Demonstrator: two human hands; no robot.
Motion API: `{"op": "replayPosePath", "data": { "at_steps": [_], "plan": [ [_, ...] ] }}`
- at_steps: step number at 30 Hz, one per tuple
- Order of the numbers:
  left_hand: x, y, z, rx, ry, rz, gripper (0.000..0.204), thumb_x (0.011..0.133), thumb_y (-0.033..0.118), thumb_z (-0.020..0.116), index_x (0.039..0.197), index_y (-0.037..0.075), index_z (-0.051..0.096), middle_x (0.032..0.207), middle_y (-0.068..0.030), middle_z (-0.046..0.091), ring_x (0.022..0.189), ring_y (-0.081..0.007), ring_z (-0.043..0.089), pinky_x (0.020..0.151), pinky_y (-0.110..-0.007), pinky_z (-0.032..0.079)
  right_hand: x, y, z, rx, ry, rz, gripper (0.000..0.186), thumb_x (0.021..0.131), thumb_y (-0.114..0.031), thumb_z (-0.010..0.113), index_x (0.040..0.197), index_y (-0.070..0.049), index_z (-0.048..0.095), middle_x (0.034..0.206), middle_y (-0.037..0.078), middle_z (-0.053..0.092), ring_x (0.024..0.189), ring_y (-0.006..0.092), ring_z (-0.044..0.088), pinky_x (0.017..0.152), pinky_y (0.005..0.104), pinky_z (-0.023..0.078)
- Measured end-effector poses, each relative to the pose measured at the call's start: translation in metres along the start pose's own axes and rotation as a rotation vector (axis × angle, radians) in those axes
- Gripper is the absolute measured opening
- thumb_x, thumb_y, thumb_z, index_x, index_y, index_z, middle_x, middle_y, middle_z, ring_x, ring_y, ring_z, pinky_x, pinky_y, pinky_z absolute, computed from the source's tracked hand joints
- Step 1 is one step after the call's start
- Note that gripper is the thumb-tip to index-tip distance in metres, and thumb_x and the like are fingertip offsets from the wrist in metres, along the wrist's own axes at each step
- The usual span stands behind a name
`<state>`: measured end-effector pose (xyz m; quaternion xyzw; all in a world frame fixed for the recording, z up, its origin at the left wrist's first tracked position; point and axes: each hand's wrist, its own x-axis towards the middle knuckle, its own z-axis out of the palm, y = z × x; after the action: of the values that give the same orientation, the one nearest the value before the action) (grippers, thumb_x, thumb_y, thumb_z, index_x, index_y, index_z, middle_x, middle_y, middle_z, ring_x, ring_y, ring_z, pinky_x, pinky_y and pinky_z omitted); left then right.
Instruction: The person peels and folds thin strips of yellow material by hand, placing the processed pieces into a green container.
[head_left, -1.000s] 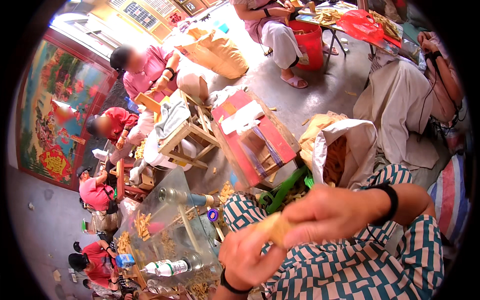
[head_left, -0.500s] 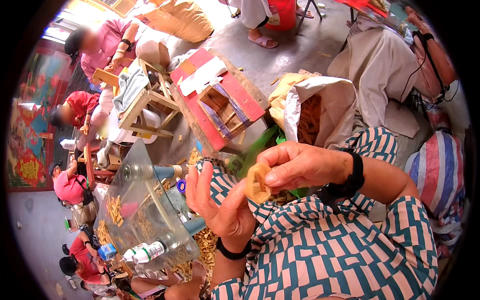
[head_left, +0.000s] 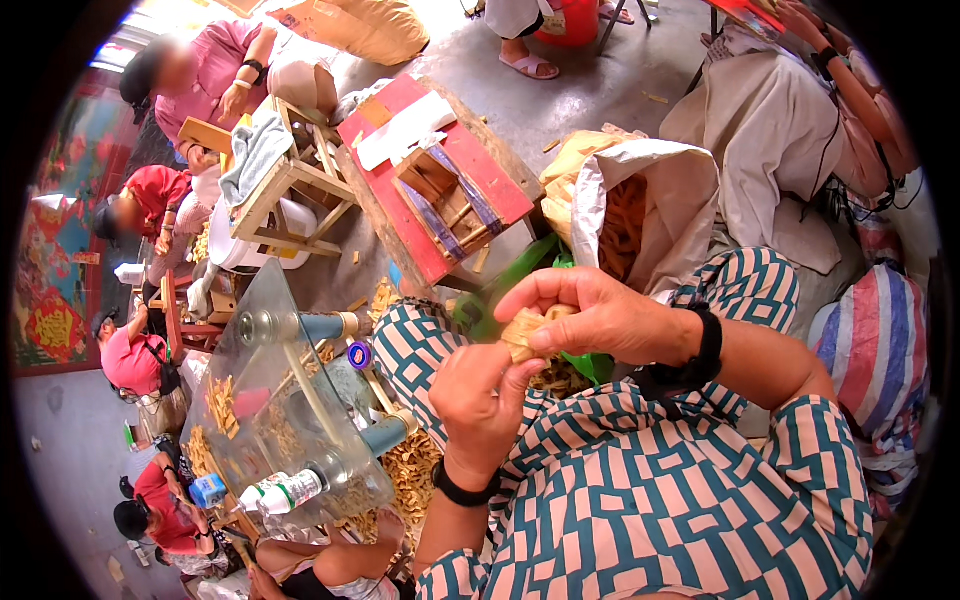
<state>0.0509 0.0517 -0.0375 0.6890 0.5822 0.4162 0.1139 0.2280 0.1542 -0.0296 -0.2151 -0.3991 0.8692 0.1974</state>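
Observation:
A small tan folded strip (head_left: 527, 335), curled round like a loop, is between my two hands above my lap. My right hand (head_left: 612, 318) pinches it between thumb and fingers from the right. My left hand (head_left: 474, 402) is closed, with its fingers curled in and the index finger pressed against the strip's left side. The index fingertip is hidden by the strip. Just below the hands, in my lap, a green plastic bag (head_left: 592, 368) shows with similar tan pieces (head_left: 560, 378), partly covered by my hands.
At left stands a glass-topped table (head_left: 340, 440) with a white bottle (head_left: 285, 492) and tan strips (head_left: 222, 405). Ahead are a red wooden table (head_left: 400, 215) and an open white sack (head_left: 660, 190) of brown strips. A striped bag (head_left: 870, 345) sits at right; several people work around.
My left hand's fingers have curled in from being spread, and the hand has turned. The tan piece, open and ring-like before, now looks folded and flatter.

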Motion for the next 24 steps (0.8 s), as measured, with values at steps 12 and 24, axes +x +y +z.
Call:
{"op": "replayPosePath", "data": {
  "at_steps": [12, 24],
  "plan": [
    [-0.002, -0.02, -0.021, -1.055, 0.173, -0.725, 0.007, 0.09, 0.008, 0.07, 0.088, 0.003, 0.066, 0.076, -0.0043, 0.068, 0.054, -0.0032, 0.051, 0.048, -0.016, 0.037, -0.015, -0.022, -0.013, -0.629, 0.012, -0.19, 0.047, 0.097, -0.007, 0.058, 0.143, -0.004, 0.047, 0.065, -0.004, 0.055, 0.055, 0.0031, 0.049, 0.05, 0.0217, 0.038],
    [-0.014, -0.038, -0.018, -1.098, 0.194, -0.802, 0.006, 0.094, 0.005, 0.064, 0.09, 0.001, 0.061, 0.077, -0.0129, 0.068, 0.054, -0.0076, 0.054, 0.049, -0.016, 0.041, -0.01, -0.004, -0.012, -1.554, 0.03, -0.734, 0.011, 0.088, -0.009, 0.064, 0.08, -0.006, 0.057, 0.059, 0.008, 0.057, 0.052, 0.0218, 0.061, 0.047, 0.0349, 0.048]
  ]
}}
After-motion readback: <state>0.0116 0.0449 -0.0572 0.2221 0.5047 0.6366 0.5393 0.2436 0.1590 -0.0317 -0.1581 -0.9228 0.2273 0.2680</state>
